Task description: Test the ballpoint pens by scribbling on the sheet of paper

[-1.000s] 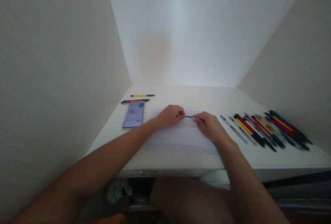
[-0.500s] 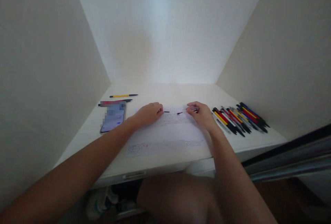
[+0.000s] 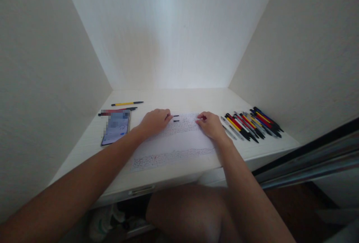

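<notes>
head view: one small black piece (image 3: pixel 176 121), newly shifted leftward on the handwritten paper (image 3: pixel 179 142), loose, hence a separate part, just nearer than the thin dark rod (image 3: pixel 176 115) pinched by the curled left hand (image 3: pixel 155 121); one right hand (image 3: pixel 211 124), well apart, fingertips drawn together, hold unclear; assorted pens (image 3: pixel 234 122), right.

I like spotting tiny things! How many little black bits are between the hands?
2: a black bit at the left hand, another bit on the paper. More may be hidden.
</notes>
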`<action>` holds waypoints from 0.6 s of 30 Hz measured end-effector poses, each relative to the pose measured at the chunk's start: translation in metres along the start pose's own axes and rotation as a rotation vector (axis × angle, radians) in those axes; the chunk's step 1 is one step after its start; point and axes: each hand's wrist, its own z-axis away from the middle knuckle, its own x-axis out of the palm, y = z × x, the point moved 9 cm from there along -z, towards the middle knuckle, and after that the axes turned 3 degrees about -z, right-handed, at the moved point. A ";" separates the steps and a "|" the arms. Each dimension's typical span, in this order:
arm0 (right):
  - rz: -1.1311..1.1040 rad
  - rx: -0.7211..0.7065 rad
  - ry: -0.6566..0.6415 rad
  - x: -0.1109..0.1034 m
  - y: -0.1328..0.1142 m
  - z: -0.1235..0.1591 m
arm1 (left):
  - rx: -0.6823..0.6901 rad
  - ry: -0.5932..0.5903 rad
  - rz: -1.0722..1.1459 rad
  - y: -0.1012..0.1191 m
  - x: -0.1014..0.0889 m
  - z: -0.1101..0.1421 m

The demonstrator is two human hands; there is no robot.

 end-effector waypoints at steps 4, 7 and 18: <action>-0.101 -0.027 0.091 -0.004 -0.019 -0.003 | 0.034 0.082 0.140 0.011 -0.010 0.000; -0.499 0.112 -0.022 0.020 -0.026 -0.006 | 0.137 0.128 0.244 0.025 -0.011 0.000; -1.294 0.492 -0.066 0.040 -0.028 0.004 | 0.194 -0.025 0.206 0.016 0.000 -0.003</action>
